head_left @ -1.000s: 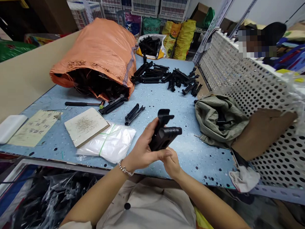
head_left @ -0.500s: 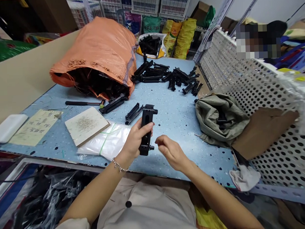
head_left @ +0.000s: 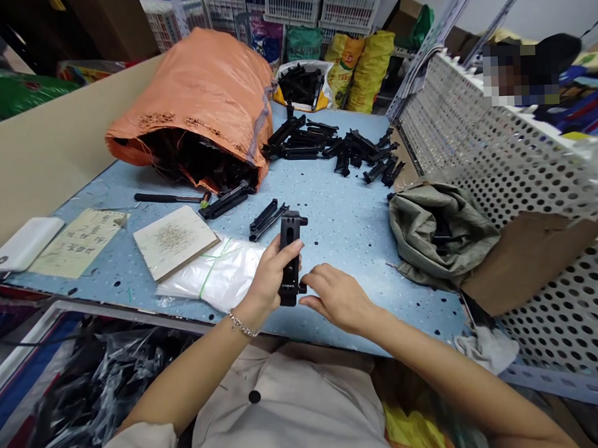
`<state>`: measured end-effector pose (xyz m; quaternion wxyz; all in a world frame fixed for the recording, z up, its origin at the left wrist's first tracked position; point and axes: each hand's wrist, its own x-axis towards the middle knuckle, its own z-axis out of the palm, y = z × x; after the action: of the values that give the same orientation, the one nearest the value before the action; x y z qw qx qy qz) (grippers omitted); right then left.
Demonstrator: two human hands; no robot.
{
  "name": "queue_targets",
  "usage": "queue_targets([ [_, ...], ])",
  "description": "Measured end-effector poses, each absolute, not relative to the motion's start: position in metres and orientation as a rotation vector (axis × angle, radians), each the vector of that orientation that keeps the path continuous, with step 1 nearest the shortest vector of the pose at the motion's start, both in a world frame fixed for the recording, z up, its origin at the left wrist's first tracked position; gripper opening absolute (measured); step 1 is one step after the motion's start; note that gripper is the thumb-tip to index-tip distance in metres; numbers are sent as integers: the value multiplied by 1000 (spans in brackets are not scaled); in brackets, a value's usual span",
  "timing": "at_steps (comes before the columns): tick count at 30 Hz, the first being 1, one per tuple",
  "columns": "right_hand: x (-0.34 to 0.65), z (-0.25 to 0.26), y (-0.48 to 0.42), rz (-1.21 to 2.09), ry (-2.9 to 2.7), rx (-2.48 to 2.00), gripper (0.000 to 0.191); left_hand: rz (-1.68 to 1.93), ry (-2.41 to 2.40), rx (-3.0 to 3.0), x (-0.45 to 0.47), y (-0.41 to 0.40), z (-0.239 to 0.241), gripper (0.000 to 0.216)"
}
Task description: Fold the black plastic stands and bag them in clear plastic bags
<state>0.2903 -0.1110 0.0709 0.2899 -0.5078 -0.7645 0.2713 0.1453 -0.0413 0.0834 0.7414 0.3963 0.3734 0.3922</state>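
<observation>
A long black plastic part [head_left: 291, 270] with slots in its face and short pegs on its right side stands nearly upright in my left hand [head_left: 274, 267], whose thumb lies across its front. My right hand [head_left: 338, 298] is beside the part's lower end. Its thumb and forefinger are apart, one below and one above the lower peg [head_left: 302, 288]; whether they touch it I cannot tell. Just behind the held part lie a couple of similar black parts [head_left: 265, 218] on the blue tabletop [head_left: 348, 229].
An orange woven sack [head_left: 201, 90] full of black parts lies at the back left. More black parts [head_left: 360, 150] are heaped behind. A grey-green bag [head_left: 412, 239] sits right, by a perforated panel [head_left: 472, 126]. A white board [head_left: 174, 238] rests on plastic bags [head_left: 227, 279]. A hammer [head_left: 165, 198] lies behind them.
My right hand has come left to the part's lower peg, and its thumb and forefinger have spread. My left hand keeps its hold. The whole view has shifted slightly.
</observation>
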Motion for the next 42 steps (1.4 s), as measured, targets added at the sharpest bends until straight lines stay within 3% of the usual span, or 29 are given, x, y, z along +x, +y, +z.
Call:
queue_targets([
  [2, 292, 73, -110, 586, -2118, -1304, 40, 825, 809, 817, 148, -42, 84, 33],
  [8, 287, 71, -113, 1163, -1950, -1418, 54, 894, 828, 824, 147, -45, 81, 34],
  [13, 301, 84, -105, 212, -2497, -1258, 37, 740, 816, 636, 145, -41, 75, 40],
  [16, 300, 83, -103, 87, -2574, -1122, 39, 712, 830, 600, 149, -44, 74, 41],
  [18, 293, 77, -106, 356, -2393, -1219, 45, 748, 861, 586, 151, -47, 73, 43],
  [22, 285, 64, -110, 1322, -1811, -1479, 55, 862, 922, 666, 149, -45, 63, 42],
  [24, 292, 65, -101, 1538, -1728, -1533, 56, 892, 962, 767, 147, -41, 50, 43],
  [26, 302, 69, -79, 1311, -1851, -1627, 49, 883, 995, 864, 151, -38, 33, 45],
  [29, 304, 71, -22, 611, -2093, -1692, 30, 791, 1013, 1080, 169, -45, 6, 38],
  [31, 294, 65, 21, 362, -2287, -1612, 40, 699, 993, 1343, 184, -54, -9, 33],
  [33, 279, 54, 59, 263, -2510, -1545, 59, 646, 981, 1639, 195, -63, -20, 32],
  [35, 271, 43, 84, 257, -2644, -1582, 65, 629, 967, 1843, 197, -67, -29, 30],
  [38, 277, 32, 96, 287, -2618, -1757, 54, 691, 995, 1788, 183, -56, -36, 32],
  [42, 302, 28, 67, 331, -2440, -1974, 44, 924, 1117, 1141, 166, -22, -33, 62],
])
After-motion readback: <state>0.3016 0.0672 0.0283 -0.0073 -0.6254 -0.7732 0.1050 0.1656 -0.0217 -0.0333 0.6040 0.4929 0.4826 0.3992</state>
